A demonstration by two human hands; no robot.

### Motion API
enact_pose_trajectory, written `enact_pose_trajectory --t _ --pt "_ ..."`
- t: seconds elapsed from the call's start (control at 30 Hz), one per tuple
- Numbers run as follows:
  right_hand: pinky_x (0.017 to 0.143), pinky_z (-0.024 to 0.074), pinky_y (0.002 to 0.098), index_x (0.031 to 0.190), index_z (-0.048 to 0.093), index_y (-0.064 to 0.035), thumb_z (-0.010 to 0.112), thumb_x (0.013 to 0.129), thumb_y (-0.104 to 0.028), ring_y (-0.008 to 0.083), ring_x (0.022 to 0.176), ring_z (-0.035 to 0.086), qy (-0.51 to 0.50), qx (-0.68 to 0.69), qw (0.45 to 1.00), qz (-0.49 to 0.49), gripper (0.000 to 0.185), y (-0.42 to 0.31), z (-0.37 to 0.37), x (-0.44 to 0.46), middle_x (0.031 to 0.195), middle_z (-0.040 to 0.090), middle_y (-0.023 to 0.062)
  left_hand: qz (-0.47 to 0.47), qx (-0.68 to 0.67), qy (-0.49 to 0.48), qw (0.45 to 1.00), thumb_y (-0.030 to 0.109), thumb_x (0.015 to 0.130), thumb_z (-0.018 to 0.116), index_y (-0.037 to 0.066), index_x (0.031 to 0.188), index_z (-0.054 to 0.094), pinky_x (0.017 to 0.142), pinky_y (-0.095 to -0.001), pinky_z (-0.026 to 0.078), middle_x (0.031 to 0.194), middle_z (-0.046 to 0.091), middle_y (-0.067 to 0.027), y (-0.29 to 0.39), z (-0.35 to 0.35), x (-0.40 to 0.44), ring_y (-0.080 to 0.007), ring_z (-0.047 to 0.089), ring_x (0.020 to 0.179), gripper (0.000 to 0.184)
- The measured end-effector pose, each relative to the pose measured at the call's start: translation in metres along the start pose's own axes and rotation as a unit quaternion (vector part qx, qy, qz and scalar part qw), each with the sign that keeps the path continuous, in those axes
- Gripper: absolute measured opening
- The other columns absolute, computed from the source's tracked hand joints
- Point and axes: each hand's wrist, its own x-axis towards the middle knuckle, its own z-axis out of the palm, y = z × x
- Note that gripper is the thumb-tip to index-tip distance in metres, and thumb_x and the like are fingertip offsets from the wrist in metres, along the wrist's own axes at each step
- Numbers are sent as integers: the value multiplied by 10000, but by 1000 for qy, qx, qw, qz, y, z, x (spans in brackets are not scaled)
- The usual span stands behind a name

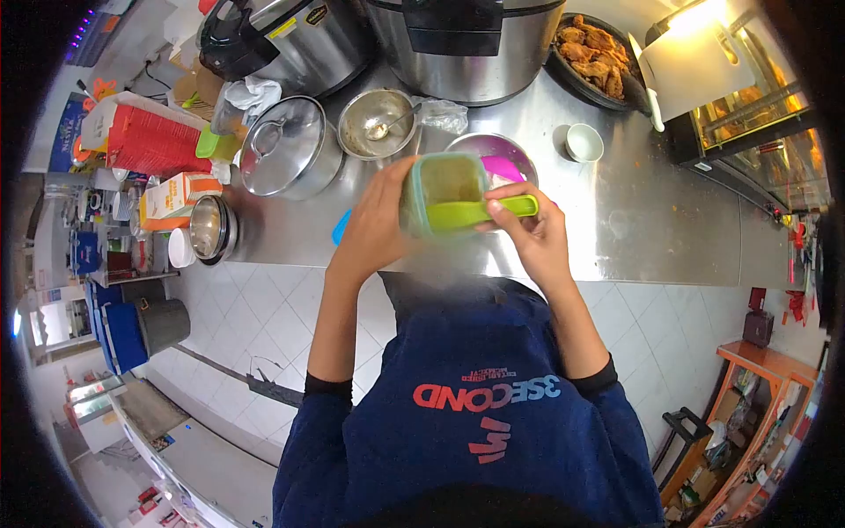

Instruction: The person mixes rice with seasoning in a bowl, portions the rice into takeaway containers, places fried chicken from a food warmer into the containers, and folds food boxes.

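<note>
My left hand (377, 220) is wrapped round the side of a clear square container (451, 176) with a pale blue-green rim, tilted over the counter's front edge. Something brownish shows inside it. In my right hand (533, 231) is the handle of a lime-green scoop (462, 214), pinched between thumb and fingers, its other end at the container's mouth. Just behind both hands stands a metal bowl (480, 143) with a bright pink item (502, 168) and something white in it, partly hidden by the container and my right hand.
Behind are a lidded pot (286, 150), a metal bowl with a spoon (356, 123), two large cookers (480, 53) and a pan of fried chicken (598, 57). A small white bowl (584, 143) sits right of centre. Stacked bowls (209, 227) stand at the left; a lit display case (757, 141) is at right.
</note>
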Motion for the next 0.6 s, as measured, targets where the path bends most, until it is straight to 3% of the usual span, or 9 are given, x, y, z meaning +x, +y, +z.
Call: enact_pose_trajectory --t 0.13,0.23,0.43,0.6 --pt "658 583 327 997 557 50 579 891 -73 238 709 664 69 68 988 118 163 12 -20 1 896 626 160 -88 -16 -86 992 239 513 851 50 1324 351 998 -399 384 1278 468 -158 -7 0 -15 -349 458 1190 972" --pt "646 592 338 1006 543 60 576 888 -66 252 697 669 96 135 973 159 176 26 -37 2 877 623 175 -119 -26 -70 990 236 495 856 41 1320 354 1008 -394 373 1274 469 -163 -17 10 -25 -335 453 1200 986" --pt "660 598 344 1030 534 83 577 888 -85 258 713 678 170 149 962 150 224 33 -62 -4 843 633 180 -168 -45 -6 985 210 490 851 7 1307 352 1014 -383 363 1268 456 -174 -38 39 -40 -313 454 1196 978" --pt "707 590 347 1031 539 68 574 899 -107 258 742 675 246 122 958 87 222 22 -85 -6 879 628 174 -193 30 117 974 262 505 881 -2 1287 356 985 -405 372 1217 466 -174 -54 62 -52 -332 466 1144 978"
